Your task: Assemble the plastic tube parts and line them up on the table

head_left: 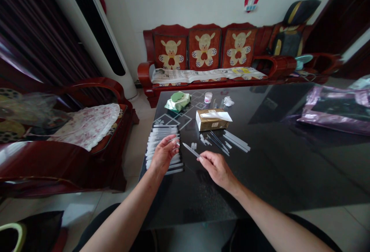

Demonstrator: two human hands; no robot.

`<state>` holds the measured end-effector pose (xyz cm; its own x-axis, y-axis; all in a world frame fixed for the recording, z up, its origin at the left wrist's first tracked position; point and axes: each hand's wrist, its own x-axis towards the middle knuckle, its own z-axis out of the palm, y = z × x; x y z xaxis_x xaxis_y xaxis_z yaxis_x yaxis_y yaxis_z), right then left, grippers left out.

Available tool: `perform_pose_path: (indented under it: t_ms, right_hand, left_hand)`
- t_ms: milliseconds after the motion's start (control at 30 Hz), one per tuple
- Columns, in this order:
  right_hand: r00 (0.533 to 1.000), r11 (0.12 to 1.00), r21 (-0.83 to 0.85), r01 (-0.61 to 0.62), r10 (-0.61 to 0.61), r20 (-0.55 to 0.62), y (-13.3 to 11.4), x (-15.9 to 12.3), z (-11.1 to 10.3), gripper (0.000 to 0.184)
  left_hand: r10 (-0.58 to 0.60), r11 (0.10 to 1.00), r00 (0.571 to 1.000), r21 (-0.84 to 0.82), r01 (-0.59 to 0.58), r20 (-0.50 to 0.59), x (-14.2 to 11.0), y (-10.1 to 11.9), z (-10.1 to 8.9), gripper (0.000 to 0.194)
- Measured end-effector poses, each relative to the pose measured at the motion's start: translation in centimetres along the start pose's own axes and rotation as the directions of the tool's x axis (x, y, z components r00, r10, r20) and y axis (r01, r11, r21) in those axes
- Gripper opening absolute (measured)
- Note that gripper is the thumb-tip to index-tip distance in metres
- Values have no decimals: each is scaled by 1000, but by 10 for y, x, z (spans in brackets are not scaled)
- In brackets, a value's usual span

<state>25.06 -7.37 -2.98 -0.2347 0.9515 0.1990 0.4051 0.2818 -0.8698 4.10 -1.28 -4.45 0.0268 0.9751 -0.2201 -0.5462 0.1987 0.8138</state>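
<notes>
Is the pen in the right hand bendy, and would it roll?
The pen is probably stiff, since it juts straight from the right hand. It might roll: it looks slim and round, and the table looks smooth.

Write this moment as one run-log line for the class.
right hand: holds pen | left hand: by row of pens, grip unclear | table: box, wipes packet, loose caps

The room is a bit dim. Pale light peeks in by the curtain (37,24). The dark table (274,167) has soft, shiny reflections. The edges look stretched and blurry.
</notes>
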Motion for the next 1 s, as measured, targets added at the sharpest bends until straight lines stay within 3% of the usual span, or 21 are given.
perform_pose_path:
  t_ms: [400, 600, 1000]
  right_hand:
    - [999, 998, -61, 8, -6, 42, 1, 0, 1, 27]
    - [999, 981, -190, 35, -32, 16, 3, -1, 4, 26]
    - [991, 796, -592, 126, -123, 46, 6, -7, 15, 24]
  left_hand:
    - [-51, 997, 999, 66, 50, 6, -6, 0, 6, 34]
    - [-58, 993, 997, 107, 53, 45, -10, -4, 9, 34]
    - [-151, 988, 988, 35, 150, 24, -7, -20, 7, 24]
